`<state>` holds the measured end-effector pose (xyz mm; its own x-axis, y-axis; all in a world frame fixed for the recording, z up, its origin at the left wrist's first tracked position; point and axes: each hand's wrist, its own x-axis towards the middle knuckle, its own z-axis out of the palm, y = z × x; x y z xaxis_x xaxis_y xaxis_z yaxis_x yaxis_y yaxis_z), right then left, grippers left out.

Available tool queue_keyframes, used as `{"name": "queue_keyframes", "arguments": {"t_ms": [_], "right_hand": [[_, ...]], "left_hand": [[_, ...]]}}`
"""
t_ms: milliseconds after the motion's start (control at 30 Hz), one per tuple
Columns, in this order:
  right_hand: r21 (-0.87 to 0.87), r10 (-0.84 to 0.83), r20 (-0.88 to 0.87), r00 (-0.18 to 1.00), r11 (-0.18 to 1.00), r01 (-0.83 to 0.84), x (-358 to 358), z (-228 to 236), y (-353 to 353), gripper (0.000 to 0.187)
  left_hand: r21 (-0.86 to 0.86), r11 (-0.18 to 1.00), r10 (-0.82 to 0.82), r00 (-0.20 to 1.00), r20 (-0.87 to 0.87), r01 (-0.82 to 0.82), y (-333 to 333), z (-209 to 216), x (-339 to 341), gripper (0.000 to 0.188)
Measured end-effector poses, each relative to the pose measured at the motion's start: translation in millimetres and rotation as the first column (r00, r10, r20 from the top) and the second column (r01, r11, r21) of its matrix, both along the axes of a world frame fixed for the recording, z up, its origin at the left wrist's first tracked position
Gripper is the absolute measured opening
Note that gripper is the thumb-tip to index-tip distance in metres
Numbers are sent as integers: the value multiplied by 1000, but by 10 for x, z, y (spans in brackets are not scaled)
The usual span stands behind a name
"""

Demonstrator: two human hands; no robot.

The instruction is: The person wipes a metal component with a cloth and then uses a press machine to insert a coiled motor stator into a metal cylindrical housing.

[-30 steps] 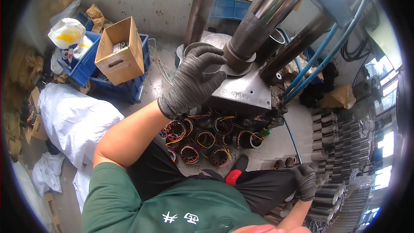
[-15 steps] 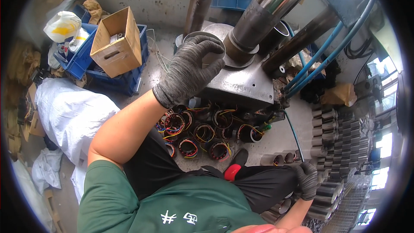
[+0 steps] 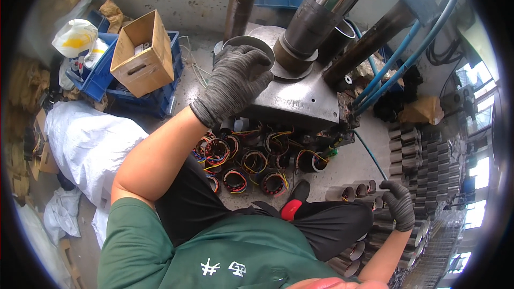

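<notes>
At the near left of the press bed, my gloved left hand is curled over the rim of an open metal cylinder. The glove hides most of that cylinder's wall. Just right of it, the dark press ram comes down onto a thick round piece on a flat disc. Out to the right, my gloved right hand has bent fingers at the end of a thin teal lever that slopes down from the press. Its fingertips meet the lever's tip.
Several wound stators with coloured wires lie on the floor below the press. Stacked metal cylinders line the right side. At left are a cardboard box, blue crates and a white sack. Blue hoses hang beside the press.
My right hand has moved up and to the right, and the lever's end has risen with it. My left hand remains on the metal cylinder. The whole view has shifted slightly.
</notes>
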<state>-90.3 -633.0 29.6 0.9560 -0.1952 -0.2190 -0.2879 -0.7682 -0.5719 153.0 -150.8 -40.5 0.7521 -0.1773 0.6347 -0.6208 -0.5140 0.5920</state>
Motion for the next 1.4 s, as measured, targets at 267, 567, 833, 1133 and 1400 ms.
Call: {"name": "queue_keyframes", "arguments": {"t_ms": [267, 567, 833, 1133, 1400], "right_hand": [[-114, 90, -46, 995, 989, -95, -286, -329, 24, 24], [-195, 88, 259, 962, 980, -37, 116, -107, -165, 28], [-836, 724, 524, 449, 336, 433, 1884, 731, -1146, 47], [-419, 159, 338, 927, 908, -3, 778, 45, -754, 30], [-158, 122, 48, 991, 981, -113, -406, -703, -28, 22]], "left_hand": [[213, 976, 38, 999, 9, -39, 27, 26, 21, 27], [471, 881, 32, 999, 12, -34, 125, -4, 214, 21], [436, 900, -17, 999, 29, 3, 182, 37, 278, 17], [515, 833, 179, 979, 93, -201, 186, -104, 279, 25], [447, 882, 105, 988, 117, -147, 134, -135, 371, 22]]}}
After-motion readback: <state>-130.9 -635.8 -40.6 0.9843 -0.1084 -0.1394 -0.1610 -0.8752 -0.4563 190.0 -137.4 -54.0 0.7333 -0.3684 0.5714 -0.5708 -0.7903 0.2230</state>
